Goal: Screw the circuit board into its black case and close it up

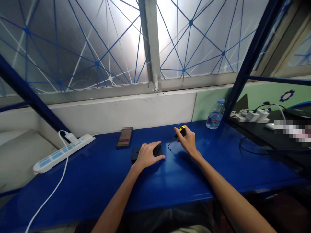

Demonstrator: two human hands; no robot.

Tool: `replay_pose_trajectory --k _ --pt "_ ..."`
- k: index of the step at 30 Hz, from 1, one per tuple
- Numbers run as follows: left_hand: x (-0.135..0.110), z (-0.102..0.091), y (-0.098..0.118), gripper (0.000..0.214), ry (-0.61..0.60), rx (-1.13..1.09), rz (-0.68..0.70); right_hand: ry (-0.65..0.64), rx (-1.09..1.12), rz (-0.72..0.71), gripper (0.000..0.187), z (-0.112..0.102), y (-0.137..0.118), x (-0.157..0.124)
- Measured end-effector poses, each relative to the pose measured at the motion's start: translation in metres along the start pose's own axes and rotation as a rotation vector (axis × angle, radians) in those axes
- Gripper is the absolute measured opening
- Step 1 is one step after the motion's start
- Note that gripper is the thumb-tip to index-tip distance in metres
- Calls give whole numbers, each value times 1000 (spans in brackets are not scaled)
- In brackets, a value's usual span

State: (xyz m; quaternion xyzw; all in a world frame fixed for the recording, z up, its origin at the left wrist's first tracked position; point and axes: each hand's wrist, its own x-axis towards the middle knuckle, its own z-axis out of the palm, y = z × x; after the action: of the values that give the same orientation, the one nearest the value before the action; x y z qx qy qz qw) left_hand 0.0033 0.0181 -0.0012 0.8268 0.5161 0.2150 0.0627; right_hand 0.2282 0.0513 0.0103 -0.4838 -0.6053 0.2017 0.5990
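A flat black box (158, 150) lies on the blue table. Across it spans my left hand (146, 154), its fingers along the far side and the thumb at the near right corner, holding it against the tabletop. My right hand (187, 139) is closed around a screwdriver (180, 130) with a black and yellow handle. The thin shaft slants down to the left, and its tip is by a few tiny dark pieces (169, 149), which look like screws, just right of the box. Whether the tip touches one of them, I cannot tell.
Left of the box lies a phone-like dark object (124, 137), partly blurred. A white power strip (63, 153) with a plugged-in cable stands at the left. At the back right is a water bottle (215, 115). Blue frame posts (252, 48) rise on both sides.
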Motion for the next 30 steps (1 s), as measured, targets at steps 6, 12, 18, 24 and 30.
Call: replay_pose_trajectory --k 6,12,18,24,30 --pt "0 2 -2 69 0 -8 12 -13 -26 -26 39 1 2 0" --pt "0 2 -2 69 9 -15 12 9 23 -4 41 0 0 0" --pt "4 2 0 67 18 -82 39 57 182 107 44 -1 1 5" --pt "14 4 6 23 73 -208 -37 69 480 264 48 2 5 11" --pt "17 5 2 13 149 -377 -43 78 542 311 48 2 0 12"
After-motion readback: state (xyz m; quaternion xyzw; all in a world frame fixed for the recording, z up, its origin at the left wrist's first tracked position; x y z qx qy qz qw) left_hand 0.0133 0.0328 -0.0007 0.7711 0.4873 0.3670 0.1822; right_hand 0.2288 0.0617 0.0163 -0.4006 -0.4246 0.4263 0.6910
